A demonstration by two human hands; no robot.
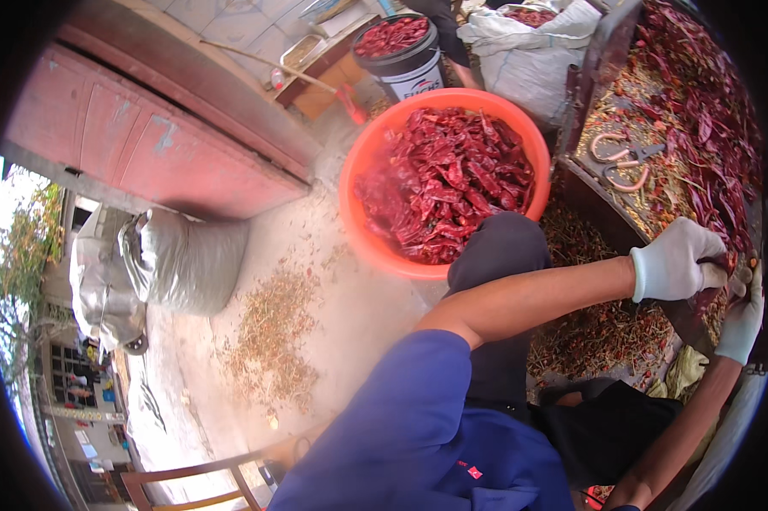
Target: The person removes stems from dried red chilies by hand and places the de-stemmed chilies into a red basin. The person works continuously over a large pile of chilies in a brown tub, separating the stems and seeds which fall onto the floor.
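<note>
Both my hands wear white gloves and meet at the right edge of the view, above a dark-framed work tray [582,167]. My left hand [678,260] pinches a dried red chili pepper [705,300], part of which hangs below the fingers. Close against it, my right hand [743,319] has its fingertips at the same spot; the fingers partly hide what lies between them. A heap of dried red chilies [709,128] covers the tray's far side, among loose yellow seeds. Pruning shears [626,160] with pink handles lie on the seeds, apart from my hands.
An orange plastic basin [347,211] full of chilies stands by my knee. Behind it are a chili-filled bucket [416,70], a white woven sack [518,70] and another person's arm [467,75]. Stem debris [601,338] lies under the tray. Stuffed sacks [186,262] stand left, near a pink door [166,147].
</note>
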